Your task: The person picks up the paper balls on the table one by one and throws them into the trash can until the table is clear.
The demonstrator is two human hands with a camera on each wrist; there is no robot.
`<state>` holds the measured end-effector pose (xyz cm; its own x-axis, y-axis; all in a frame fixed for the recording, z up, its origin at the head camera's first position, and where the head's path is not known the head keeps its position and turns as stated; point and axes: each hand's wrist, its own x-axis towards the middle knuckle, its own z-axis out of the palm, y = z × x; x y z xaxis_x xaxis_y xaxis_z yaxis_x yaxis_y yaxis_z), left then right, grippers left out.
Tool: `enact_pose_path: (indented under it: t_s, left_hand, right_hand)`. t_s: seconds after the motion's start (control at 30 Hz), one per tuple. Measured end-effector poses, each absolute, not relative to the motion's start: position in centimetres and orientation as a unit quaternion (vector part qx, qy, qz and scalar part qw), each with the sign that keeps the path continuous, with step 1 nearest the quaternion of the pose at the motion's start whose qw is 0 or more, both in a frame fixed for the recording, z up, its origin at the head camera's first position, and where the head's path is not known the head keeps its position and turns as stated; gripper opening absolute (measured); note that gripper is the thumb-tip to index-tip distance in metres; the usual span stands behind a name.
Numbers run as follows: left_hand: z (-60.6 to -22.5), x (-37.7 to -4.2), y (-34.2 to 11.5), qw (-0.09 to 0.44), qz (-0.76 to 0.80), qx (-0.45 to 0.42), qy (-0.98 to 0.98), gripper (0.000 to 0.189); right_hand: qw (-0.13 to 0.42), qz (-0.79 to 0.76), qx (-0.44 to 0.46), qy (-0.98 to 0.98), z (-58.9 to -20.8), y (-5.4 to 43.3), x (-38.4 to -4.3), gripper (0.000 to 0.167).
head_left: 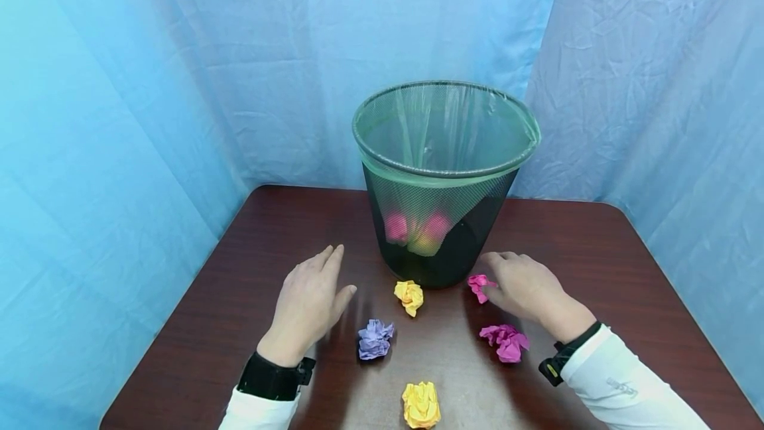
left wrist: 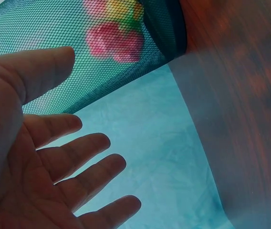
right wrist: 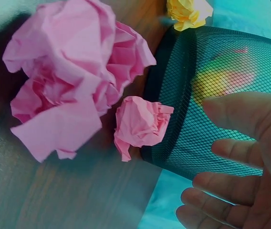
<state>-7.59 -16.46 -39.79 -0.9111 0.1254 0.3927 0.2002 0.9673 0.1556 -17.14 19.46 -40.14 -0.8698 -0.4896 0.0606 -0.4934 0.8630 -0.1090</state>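
I had the left hand and right hand apart, both empty, the right just beside the small pink wad on the desk near the bin. A hasty reach, I judged, could bump the bin or push the wad away.

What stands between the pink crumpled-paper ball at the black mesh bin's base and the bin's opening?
The side wall of the black mesh bin and its green-lined rim; the pink crumpled-paper ball lies outside, on the table.
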Motion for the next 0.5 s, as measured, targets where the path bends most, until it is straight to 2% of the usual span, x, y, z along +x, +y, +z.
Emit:
enact_pose_path:
  t_s: [0.5]
  left_hand:
    - [-40.3,-7.4,-16.3,0.164,-0.094,-0.071,-0.979,0.073]
  right_hand:
    - [-0.011,0.057,0.258,-0.964,-41.5,19.5,-17.5,0.063]
